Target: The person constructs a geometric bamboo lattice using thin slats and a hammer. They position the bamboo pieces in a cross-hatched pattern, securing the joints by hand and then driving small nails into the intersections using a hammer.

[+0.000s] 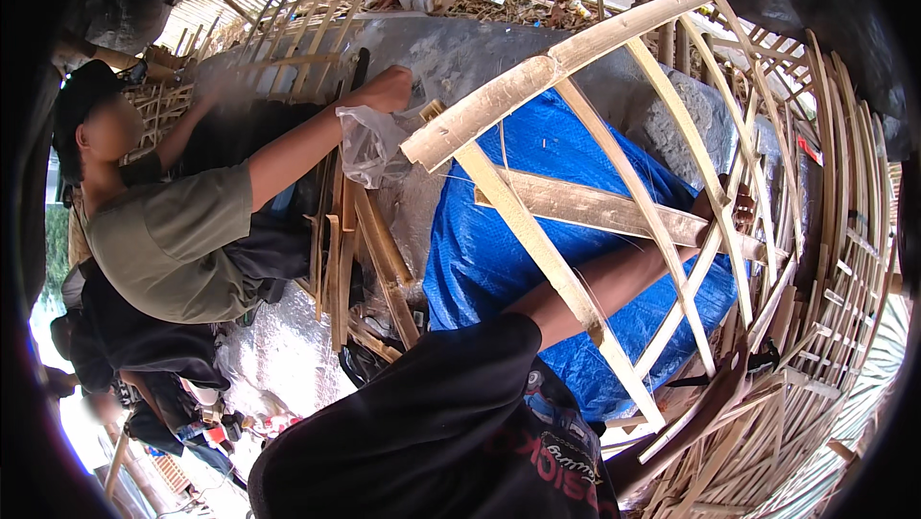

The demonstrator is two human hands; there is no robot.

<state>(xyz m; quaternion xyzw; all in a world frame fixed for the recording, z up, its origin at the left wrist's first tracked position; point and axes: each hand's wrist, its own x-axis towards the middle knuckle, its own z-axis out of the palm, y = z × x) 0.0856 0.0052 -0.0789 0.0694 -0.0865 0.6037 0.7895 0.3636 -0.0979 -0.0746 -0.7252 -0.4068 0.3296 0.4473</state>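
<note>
My right hand (726, 208) reaches out past a black sleeve and closes on a flat bamboo slat (595, 207) where it crosses the curved ribs of a bamboo frame (537, 73). The frame arches over a blue tarp (489, 250). My left hand is out of sight.
A co-worker in an olive shirt (173, 241) sits at the left, one hand (389, 87) stretched toward a clear plastic bag (369, 140). Loose bamboo pieces (365, 260) lean between us. Woven bamboo lattices (835, 260) crowd the right and far sides, over a grey concrete floor (288, 356).
</note>
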